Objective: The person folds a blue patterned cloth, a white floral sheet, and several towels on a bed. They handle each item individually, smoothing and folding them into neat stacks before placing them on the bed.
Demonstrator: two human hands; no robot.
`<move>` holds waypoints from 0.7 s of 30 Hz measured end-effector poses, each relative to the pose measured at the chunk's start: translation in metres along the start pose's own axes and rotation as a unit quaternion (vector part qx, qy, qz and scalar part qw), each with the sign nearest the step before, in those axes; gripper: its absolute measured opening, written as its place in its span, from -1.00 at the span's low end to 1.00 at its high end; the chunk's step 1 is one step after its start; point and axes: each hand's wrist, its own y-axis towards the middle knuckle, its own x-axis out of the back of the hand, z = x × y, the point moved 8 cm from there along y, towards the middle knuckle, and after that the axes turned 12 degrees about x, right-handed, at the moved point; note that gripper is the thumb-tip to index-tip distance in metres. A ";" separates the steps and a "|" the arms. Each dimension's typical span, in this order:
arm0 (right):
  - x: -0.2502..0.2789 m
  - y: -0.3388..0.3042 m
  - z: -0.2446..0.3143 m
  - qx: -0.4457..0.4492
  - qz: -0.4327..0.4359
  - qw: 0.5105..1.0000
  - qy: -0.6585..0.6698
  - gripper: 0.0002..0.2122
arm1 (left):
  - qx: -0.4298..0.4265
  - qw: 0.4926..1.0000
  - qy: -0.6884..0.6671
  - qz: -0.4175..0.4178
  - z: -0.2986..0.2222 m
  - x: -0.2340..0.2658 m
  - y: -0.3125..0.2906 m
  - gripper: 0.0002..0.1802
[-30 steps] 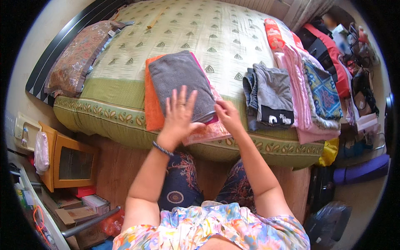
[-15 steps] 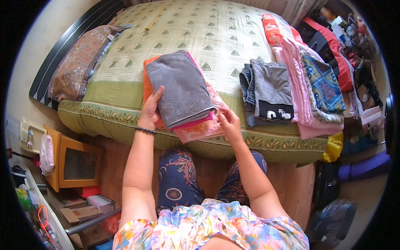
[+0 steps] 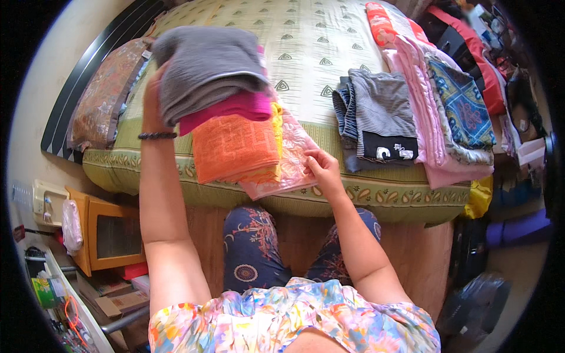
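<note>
My left hand [image 3: 154, 100] is wrapped around the left side of a folded grey towel [image 3: 209, 70], which is raised and tilted over the bed. A folded magenta towel [image 3: 226, 110] hangs directly beneath it. Lower down are a folded orange towel [image 3: 235, 147] and a yellow folded cloth [image 3: 276, 138]; whether these two are lifted as well, I cannot tell. A pale pink patterned cloth [image 3: 294, 144] lies flat on the bed's near edge. My right hand [image 3: 323, 172] pinches that cloth's right edge between thumb and fingers.
On the bed [image 3: 306, 53], to the right, lie folded striped clothes [image 3: 382, 112], pink bedding [image 3: 415, 100] and a blue patterned cloth [image 3: 462, 103]. A floral pillow [image 3: 106, 100] leans at the left. A wooden cabinet [image 3: 112, 229] stands at the lower left.
My left hand has carried the grey and magenta towels up and to the left, uncovering the orange towel and more of the pink cloth. My right hand has stayed near the pink cloth's edge.
</note>
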 end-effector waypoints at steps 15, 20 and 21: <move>0.004 0.001 -0.005 0.048 0.005 0.997 -0.066 -0.87 | 0.111 0.932 0.253 -0.236 0.142 0.182 -0.039 -0.58; -0.007 0.002 -0.003 0.063 0.021 0.994 -0.086 -0.85 | 0.198 0.885 0.301 -0.295 0.136 0.206 -0.054 -0.54; -0.006 0.003 -0.003 0.070 0.016 0.993 -0.092 -0.85 | 0.210 0.901 0.247 -0.288 0.142 0.207 -0.053 -0.53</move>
